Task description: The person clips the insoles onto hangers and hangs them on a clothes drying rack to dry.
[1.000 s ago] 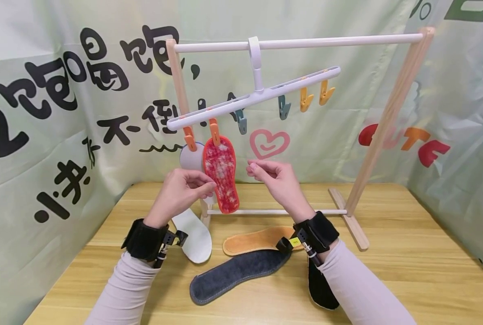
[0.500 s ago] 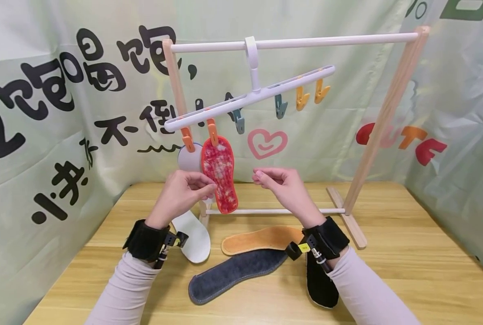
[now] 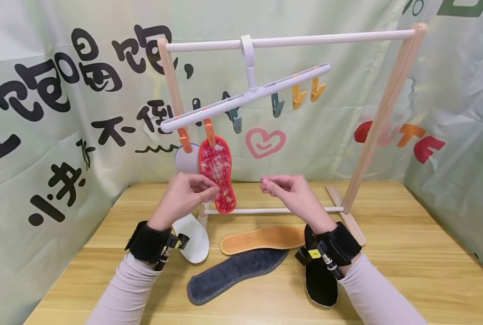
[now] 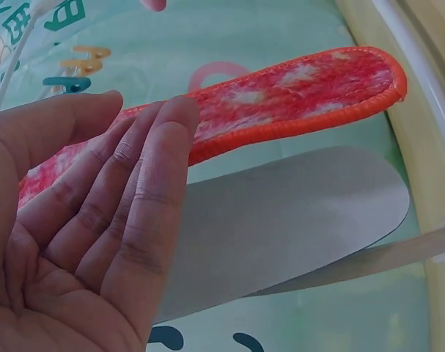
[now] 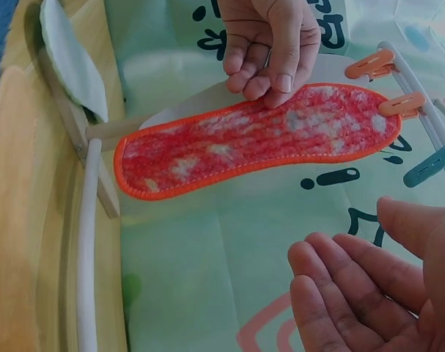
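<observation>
A red-and-white fuzzy insole (image 3: 216,167) with an orange rim hangs from an orange clip (image 3: 210,133) at the low end of a white clip hanger (image 3: 266,90). Behind it a pale grey insole (image 4: 281,220) hangs from another orange clip (image 3: 185,141). My left hand (image 3: 188,192) is in front of the two, close to the red insole's edge; whether it touches cannot be told. Its fingers are loosely bent, with a gap to the thumb and nothing between them. To the right, my right hand (image 3: 292,192) hovers in the air with relaxed fingers, holding nothing.
The hanger hooks on a white rod of a wooden stand (image 3: 381,113), tilted down leftward. Teal clips (image 3: 277,106) and yellow clips (image 3: 298,97) hang from it. On the table lie white (image 3: 194,241), orange (image 3: 257,239), dark grey (image 3: 237,275) and black (image 3: 322,280) insoles.
My right hand has moved right and slightly down, away from the red insole. The left hand has stayed nearly in place. The head view has shifted slightly.
</observation>
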Demonstrator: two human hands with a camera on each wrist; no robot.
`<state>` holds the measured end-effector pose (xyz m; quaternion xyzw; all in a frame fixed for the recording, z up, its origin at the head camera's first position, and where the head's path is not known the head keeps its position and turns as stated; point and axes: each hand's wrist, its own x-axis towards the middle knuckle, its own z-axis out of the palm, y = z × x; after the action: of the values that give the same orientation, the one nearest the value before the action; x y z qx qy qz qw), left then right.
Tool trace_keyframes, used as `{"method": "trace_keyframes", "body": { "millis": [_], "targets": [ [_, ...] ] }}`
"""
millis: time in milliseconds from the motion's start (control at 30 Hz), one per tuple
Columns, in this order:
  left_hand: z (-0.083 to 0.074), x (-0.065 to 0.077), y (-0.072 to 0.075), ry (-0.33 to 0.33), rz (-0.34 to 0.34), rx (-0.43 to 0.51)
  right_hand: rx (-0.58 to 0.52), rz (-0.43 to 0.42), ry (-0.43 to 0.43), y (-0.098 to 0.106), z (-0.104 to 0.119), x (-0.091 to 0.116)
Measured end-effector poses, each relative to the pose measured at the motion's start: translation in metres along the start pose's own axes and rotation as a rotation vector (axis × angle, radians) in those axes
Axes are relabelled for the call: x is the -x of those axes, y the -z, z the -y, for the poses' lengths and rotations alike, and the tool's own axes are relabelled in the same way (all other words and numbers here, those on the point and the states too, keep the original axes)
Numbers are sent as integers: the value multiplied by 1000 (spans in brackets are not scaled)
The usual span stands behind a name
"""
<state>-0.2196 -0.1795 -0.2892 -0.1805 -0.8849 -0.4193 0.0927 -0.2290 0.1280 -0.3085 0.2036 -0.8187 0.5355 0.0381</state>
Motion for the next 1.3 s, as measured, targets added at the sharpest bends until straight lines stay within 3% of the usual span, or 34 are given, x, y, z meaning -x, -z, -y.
{"method": "trace_keyframes", "body": {
  "millis": [400,933,1300],
  "targets": [
    [-3,-1,-12,-39,41,-49,66,28,-1,15,-10,13],
    [-6,0,-29,-67,101,3,132,32,-78,42,-15,25],
    [-4,0,-47,-75,168,71,141,55,-43,50,-25,32]
  ]
}}
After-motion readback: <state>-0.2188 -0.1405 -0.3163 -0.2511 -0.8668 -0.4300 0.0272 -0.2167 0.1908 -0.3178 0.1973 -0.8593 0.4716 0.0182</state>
